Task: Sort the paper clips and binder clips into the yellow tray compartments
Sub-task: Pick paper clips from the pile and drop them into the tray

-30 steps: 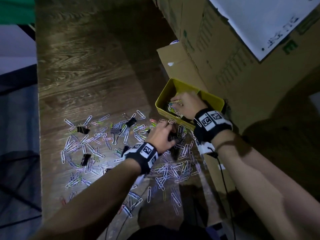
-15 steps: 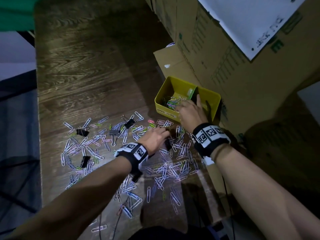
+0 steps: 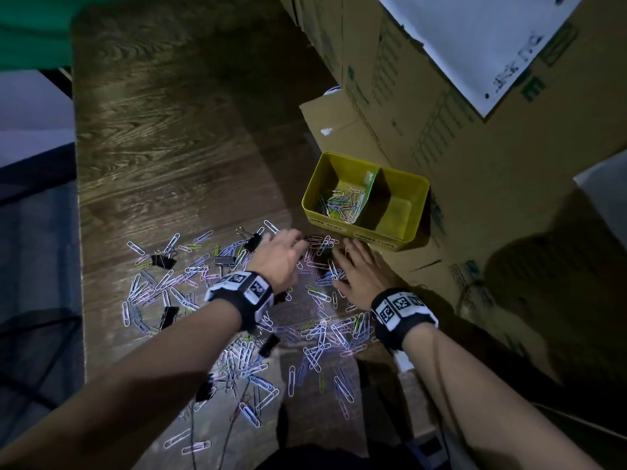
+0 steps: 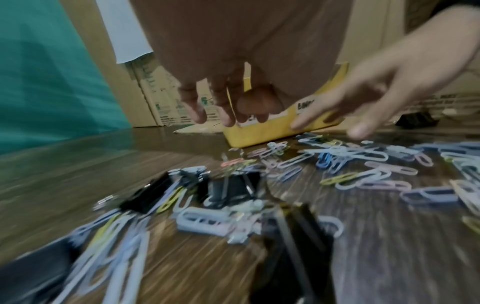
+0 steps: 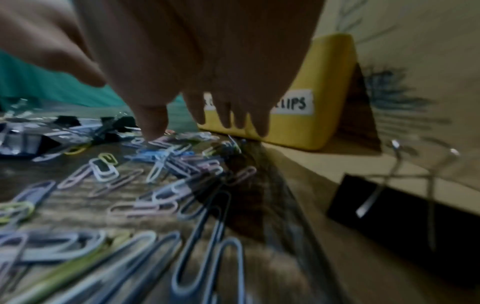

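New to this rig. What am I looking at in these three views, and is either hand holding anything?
No machine here: a person sorts clips with bare hands, wearing black bands with printed markers that carry cameras. The head view looks down from the head; the other two look along each wrist toward the fingers. On the wooden table lie many pastel paper clips and a few black binder clips. The yellow tray stands by cardboard boxes; its left compartment holds paper clips, and its right one looks empty. The left hand and right hand both reach over the pile near the tray, fingers spread. Neither appears to hold anything.
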`<state>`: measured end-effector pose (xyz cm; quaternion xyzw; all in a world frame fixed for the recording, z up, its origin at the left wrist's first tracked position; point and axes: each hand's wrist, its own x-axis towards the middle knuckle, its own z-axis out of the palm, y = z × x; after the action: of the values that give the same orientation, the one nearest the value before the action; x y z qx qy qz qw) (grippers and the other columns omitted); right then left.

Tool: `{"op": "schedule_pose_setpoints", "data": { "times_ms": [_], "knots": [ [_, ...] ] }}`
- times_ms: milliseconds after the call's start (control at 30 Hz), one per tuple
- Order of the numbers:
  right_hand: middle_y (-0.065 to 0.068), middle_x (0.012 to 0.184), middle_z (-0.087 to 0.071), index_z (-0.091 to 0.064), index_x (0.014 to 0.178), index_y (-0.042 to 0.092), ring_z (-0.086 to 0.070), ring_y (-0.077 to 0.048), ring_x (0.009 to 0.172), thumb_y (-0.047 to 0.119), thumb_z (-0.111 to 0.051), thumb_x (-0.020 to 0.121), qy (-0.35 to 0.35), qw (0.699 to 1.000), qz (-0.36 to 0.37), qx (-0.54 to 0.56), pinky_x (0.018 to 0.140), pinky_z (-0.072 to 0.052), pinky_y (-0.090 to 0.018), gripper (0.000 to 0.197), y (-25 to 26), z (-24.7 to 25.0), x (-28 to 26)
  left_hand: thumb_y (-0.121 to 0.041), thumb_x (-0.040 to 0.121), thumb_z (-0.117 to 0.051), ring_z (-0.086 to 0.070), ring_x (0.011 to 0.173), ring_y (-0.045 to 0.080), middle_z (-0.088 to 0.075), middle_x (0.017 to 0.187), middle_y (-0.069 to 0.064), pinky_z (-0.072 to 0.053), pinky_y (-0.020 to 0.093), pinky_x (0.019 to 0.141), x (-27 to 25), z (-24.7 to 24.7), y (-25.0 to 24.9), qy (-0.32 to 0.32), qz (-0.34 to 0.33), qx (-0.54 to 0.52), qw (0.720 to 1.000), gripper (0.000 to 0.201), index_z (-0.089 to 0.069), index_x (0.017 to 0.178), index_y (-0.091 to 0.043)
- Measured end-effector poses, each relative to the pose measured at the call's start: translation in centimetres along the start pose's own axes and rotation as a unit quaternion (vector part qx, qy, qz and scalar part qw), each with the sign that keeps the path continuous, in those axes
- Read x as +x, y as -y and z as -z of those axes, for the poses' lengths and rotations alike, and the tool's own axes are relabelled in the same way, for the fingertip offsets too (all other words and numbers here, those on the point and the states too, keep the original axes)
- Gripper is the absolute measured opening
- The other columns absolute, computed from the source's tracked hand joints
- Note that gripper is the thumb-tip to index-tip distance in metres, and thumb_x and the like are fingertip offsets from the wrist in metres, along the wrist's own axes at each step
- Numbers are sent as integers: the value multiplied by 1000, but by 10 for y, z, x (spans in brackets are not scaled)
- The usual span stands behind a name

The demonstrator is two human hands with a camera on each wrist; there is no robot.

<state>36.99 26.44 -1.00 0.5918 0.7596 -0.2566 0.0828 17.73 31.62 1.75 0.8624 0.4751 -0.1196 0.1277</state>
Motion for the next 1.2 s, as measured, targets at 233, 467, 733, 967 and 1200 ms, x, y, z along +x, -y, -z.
{"op": "schedule_pose_setpoints", "data": {
  "times_ms": [233, 467, 733, 967, 1200],
  "knots": [
    [-6, 159, 2, -19, 148, 13, 5, -25, 146, 38, -40, 96, 43, 999, 0, 2, 119, -5, -44, 61, -4, -33, -25, -10, 79, -58, 6, 144, 27, 11, 156, 9, -3, 53, 116, 47, -19, -42, 172, -16, 15, 985, 90, -4, 148, -26],
    [-2, 154, -28, -41, 140, 21, -43, -24, 132, 30, -57, 90, -100, 982, -5, 161, 105, -42, -38, 54, -1, -67, -74, -5, 81, -53, 0, 144, 30, 4, 157, 8, -15, 55, 114, 5, -52, -53, 123, -71, -14, 990, 83, -5, 148, -18],
    [-14, 147, -27, -24, 146, 20, -26, -33, 135, 66, -52, 80, -16, 986, -145, 76, 108, -34, -41, 85, 18, -68, -86, -19, 85, -54, -25, 133, 29, -11, 152, 5, -42, 51, 101, -46, -71, -52, 112, -96, -1, 989, 68, -17, 141, -29],
    [-4, 148, -28, -32, 141, 29, -63, -20, 102, 33, -48, 96, 3, 982, -148, 120, 98, -41, -36, 48, 39, -51, -78, -26, 76, -74, -35, 129, 27, -30, 145, 6, -48, 43, 94, -49, -75, -56, 113, -52, -8, 992, 65, -41, 132, -30],
    [-8, 117, -65, -56, 128, 22, -62, -15, 89, 18, -52, 95, -24, 966, -145, 214, 74, -47, -18, 33, 33, -51, -73, -17, 88, -61, -66, 91, 11, -65, 119, 3, -50, 24, 90, -61, -62, -38, 65, 13, -271, 960, 32, -62, 119, -21]
  ]
}}
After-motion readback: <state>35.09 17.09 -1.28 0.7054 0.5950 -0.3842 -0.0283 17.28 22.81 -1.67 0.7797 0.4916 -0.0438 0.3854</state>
